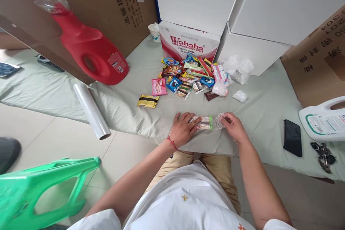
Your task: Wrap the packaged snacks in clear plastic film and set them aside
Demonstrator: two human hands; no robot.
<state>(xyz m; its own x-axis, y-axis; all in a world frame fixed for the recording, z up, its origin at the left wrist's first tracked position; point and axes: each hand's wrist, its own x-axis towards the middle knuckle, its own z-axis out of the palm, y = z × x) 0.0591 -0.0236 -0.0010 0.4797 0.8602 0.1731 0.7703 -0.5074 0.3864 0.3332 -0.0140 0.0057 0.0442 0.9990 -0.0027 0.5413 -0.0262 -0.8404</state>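
Near the front edge of the cloth lies a wrapped snack bar (205,122) with a green end. My left hand (184,127), a red string on its wrist, presses over the left part of the bar, its fingers curled across it. At the other end, my right hand (232,125) pinches clear plastic film (217,121) between thumb and fingers. Just beyond the hands is a pile of packaged snacks (185,75) in many colours. A yellow snack packet (148,101) and a pink wafer packet (159,86) lie at its left side.
Crumpled clear plastic (239,68) lies right of the pile, before white boxes (258,50). A Wahaha carton (190,43) stands behind. Leftward are a red jug (91,50), a film roll (91,111) and a green stool (48,190). A phone (292,138) and keys (323,156) lie right.
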